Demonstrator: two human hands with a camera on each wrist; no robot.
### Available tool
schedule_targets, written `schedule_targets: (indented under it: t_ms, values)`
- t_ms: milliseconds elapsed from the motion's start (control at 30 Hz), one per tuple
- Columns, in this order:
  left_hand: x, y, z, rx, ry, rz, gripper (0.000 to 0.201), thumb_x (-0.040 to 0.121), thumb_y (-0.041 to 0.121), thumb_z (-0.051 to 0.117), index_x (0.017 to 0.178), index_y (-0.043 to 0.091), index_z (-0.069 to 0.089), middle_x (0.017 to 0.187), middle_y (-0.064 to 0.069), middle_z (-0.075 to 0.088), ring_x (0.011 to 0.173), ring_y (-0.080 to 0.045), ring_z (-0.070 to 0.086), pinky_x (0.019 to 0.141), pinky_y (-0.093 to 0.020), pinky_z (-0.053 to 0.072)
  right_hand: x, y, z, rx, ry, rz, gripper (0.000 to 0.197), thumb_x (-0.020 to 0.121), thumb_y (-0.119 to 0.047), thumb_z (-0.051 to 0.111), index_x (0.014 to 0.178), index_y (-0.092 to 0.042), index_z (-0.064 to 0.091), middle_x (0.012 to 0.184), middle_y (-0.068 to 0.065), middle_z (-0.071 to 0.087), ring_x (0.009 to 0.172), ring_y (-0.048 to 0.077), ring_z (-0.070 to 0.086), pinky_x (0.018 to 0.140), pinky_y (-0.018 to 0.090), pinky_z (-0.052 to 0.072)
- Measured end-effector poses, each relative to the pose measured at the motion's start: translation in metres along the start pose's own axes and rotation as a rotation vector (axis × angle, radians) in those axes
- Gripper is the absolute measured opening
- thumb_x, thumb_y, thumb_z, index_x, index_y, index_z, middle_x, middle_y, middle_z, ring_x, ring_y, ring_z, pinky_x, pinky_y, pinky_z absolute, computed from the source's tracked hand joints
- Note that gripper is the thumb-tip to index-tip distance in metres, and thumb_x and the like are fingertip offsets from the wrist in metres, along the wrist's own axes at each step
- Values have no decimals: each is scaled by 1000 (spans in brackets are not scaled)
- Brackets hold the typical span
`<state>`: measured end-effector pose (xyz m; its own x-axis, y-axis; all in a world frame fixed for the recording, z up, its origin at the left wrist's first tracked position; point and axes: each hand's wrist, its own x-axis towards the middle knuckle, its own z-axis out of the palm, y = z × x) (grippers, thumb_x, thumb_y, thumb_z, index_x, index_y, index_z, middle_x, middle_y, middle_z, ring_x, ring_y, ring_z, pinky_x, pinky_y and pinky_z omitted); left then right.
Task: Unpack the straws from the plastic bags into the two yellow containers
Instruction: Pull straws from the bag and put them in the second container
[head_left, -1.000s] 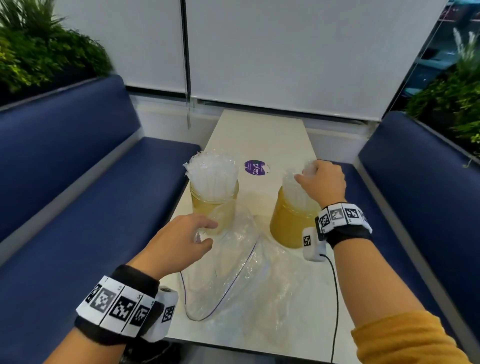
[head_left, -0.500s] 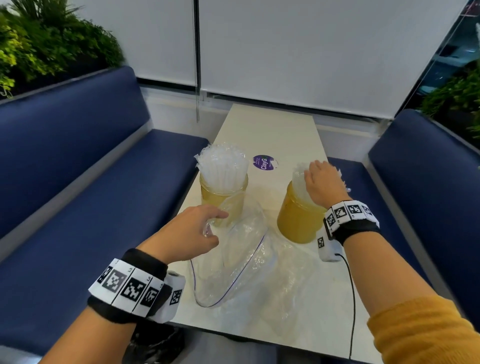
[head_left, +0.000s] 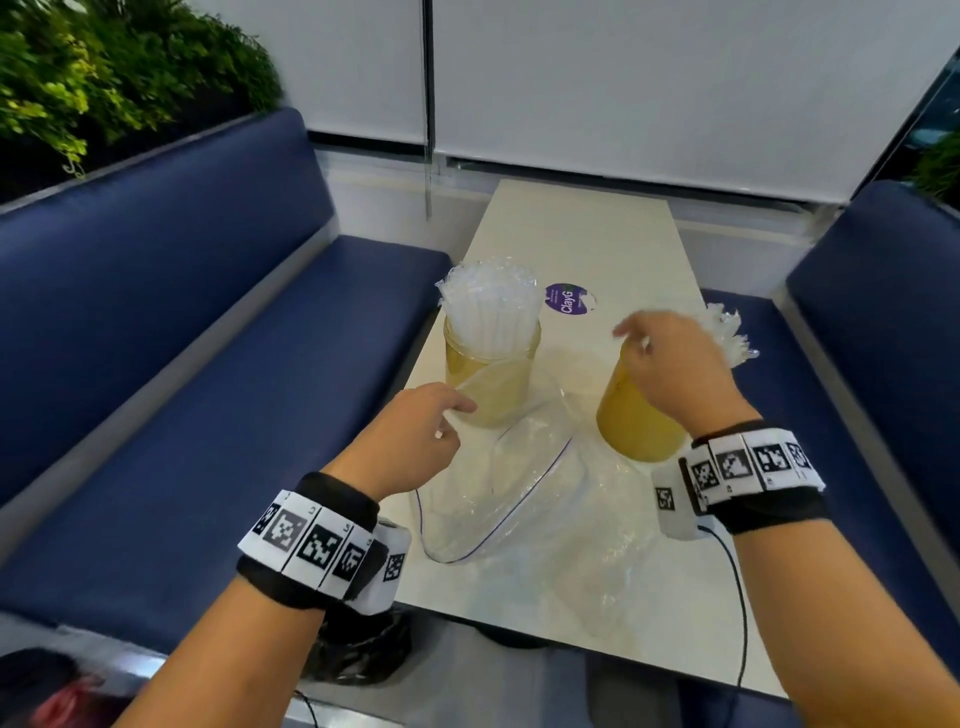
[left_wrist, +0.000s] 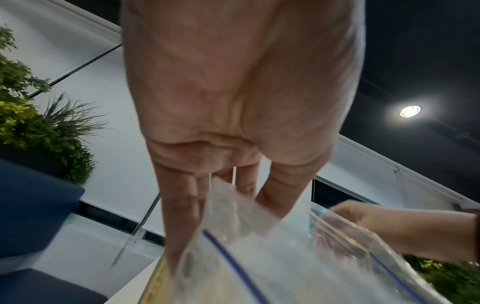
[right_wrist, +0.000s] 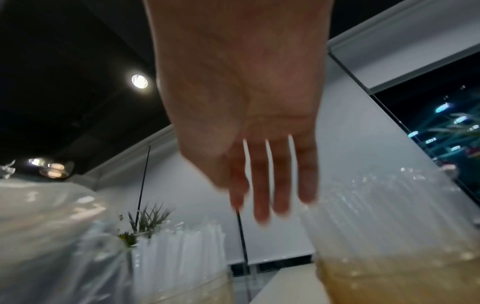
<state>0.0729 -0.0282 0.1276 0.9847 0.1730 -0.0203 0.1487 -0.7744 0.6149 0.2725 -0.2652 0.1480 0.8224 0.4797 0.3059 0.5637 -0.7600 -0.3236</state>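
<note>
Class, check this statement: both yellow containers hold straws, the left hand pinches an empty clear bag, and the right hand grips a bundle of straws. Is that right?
Not quite. The right hand grips nothing: the right wrist view shows its fingers straight, beside the straws. Both yellow containers hold straws, and the left hand pinches the bag.

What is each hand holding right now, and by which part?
The left hand pinches the empty plastic bag at its open edge by the zip. The right hand holds nothing, fingers straight above the straws.
</note>
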Motion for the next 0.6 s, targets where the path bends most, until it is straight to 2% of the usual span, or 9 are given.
schedule_targets:
  t_ms: [33,100,167,233,300,367,433,533,600]
  values:
    - [-1,-3,1,-9,0,-15,40,97,19,57,136,28,57,139,12,56,109,-10,62,96,-29,50,-10,-5,4,-47,-205,36,33,93,-13,56,122,-28,62,121,0,65,104,19,60,91,37,52]
    - [-3,-9,4,-7,-29,-42,55,94,44,65,144,30,47,145,17,47,109,-11,63,93,-30,52,-30,-8,22,-148,-597,73,56,87,-17,69,138,-31,51,141,-3,55,122,20,55,100,34,46]
    - [-7,-11,5,-59,-88,-71,79,81,66,70,147,33,41,143,23,35,113,-13,60,91,-28,50,-46,-8,47,-116,-765,97,68,86,-36,76,145,-31,43,151,-5,43,135,21,45,109,36,40]
    - [-13,-14,8,-118,-150,-76,86,67,73,76,139,42,43,144,27,27,118,-14,56,92,-27,49,-58,-10,69,-61,-714,94,52,88,-50,70,133,-30,55,145,-3,48,129,19,49,107,37,41]
    - [-18,-20,11,-110,-193,-58,78,60,72,82,126,48,47,152,24,24,119,-16,55,94,-30,51,-63,-11,83,-32,-648,94,33,91,-47,66,118,-28,63,137,-2,53,121,18,54,104,36,43]
    - [-22,-27,13,-76,-238,-68,79,65,62,86,132,49,46,158,23,19,116,-15,58,94,-28,51,-63,-12,85,-41,-619,92,24,95,-35,63,118,-26,64,136,-1,54,122,19,53,104,35,43]
    - [-23,-32,13,-56,-248,-78,85,77,42,83,149,41,37,164,21,14,108,-9,63,93,-25,52,-58,-17,77,4,-541,74,34,95,-16,60,127,-26,60,140,0,52,128,21,49,108,37,42]
    - [-21,-29,7,-115,-230,2,83,85,5,66,155,33,30,163,21,16,99,-6,65,76,-20,58,-47,-47,51,213,-100,-133,40,85,0,59,118,-21,64,117,-1,60,108,18,53,94,37,49]
    - [-20,-23,2,-155,-189,67,87,80,-11,59,151,33,36,156,23,25,95,-6,64,66,-32,63,-44,-79,27,355,128,-363,28,80,2,63,101,-15,69,97,-2,62,90,16,54,79,30,49]
